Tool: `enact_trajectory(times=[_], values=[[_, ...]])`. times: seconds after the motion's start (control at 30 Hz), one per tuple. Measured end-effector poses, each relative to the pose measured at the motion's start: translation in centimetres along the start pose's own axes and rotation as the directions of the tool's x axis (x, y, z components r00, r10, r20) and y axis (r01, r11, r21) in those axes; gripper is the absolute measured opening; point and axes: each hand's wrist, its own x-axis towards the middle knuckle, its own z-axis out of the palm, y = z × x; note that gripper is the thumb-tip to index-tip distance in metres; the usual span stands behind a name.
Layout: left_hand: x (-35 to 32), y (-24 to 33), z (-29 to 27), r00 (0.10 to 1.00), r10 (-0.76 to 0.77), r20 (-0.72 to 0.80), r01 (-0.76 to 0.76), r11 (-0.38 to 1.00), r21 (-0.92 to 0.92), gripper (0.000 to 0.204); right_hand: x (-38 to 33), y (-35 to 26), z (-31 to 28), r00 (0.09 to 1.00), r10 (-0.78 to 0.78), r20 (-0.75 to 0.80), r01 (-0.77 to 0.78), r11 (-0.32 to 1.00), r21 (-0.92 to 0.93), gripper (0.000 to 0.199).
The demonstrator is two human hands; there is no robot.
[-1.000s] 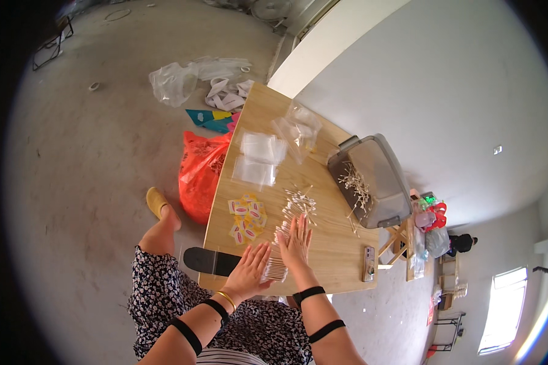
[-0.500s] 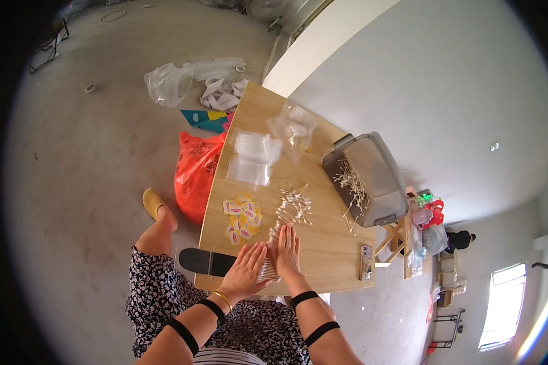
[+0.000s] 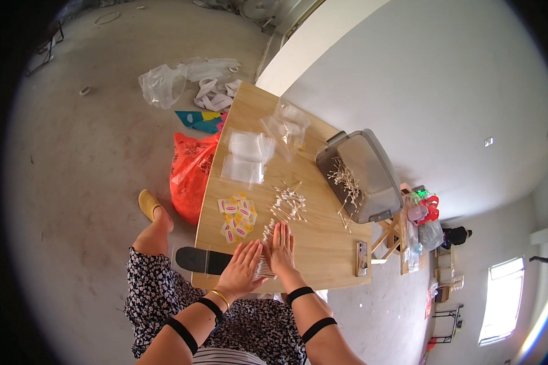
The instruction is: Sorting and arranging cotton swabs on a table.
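A row of white cotton swabs [image 3: 265, 268] lies at the near edge of the wooden table [image 3: 323, 255], between my two hands. Flat against its left side, my left hand [image 3: 240, 269] has its fingers stretched out. My right hand [image 3: 281, 254] presses along the other side with straight fingers. Just beyond the fingertips, more loose swabs [image 3: 289, 204] spread in an untidy heap. Left of that heap is a pile of small yellow-and-white printed cards [image 3: 238, 218]. A black rounded strip [image 3: 200, 260] sticks out past the table's left edge, beside my left hand.
A grey translucent bin [image 3: 380, 204] with jumbled swabs lies tipped at the right. Clear plastic bags [image 3: 245, 159] rest on the table's far left part. A phone [image 3: 361, 258] is near the right edge. A red bag [image 3: 192, 182] stands on the floor left of the table.
The whole view has shifted slightly, moving the table a little left in the picture. Both hands stay against the swab row, with hardly any movement relative to it.
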Motion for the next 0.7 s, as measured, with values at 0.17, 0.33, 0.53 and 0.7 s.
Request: enact_trajectory(times=[0.17,0.33,0.53,0.7], values=[[0.1,-0.1,0.1,1.000,0.003,-0.001,-0.003,1.000,-0.010,0.099,0.2,0.0,0.1,1.000,0.015,0.007,-0.015,0.999,0.030,0.086],[-0.1,-0.4,0.1,1.000,-0.002,-0.020,0.001,1.000,-0.028,0.097,1.1,-0.3,-0.5,0.999,0.002,0.033,-0.002,1.000,-0.019,0.087],[0.0,-0.6,-0.4,0.998,-0.008,-0.064,-0.005,0.978,-0.208,0.089,1.2,-0.2,-1.2,0.998,-0.002,0.058,0.002,1.000,-0.013,0.086],[3.7,0.6,-1.5,0.994,0.062,-0.088,-0.084,0.957,-0.279,0.078,0.9,0.1,-1.2,0.996,0.017,0.085,-0.016,1.000,-0.005,0.081]])
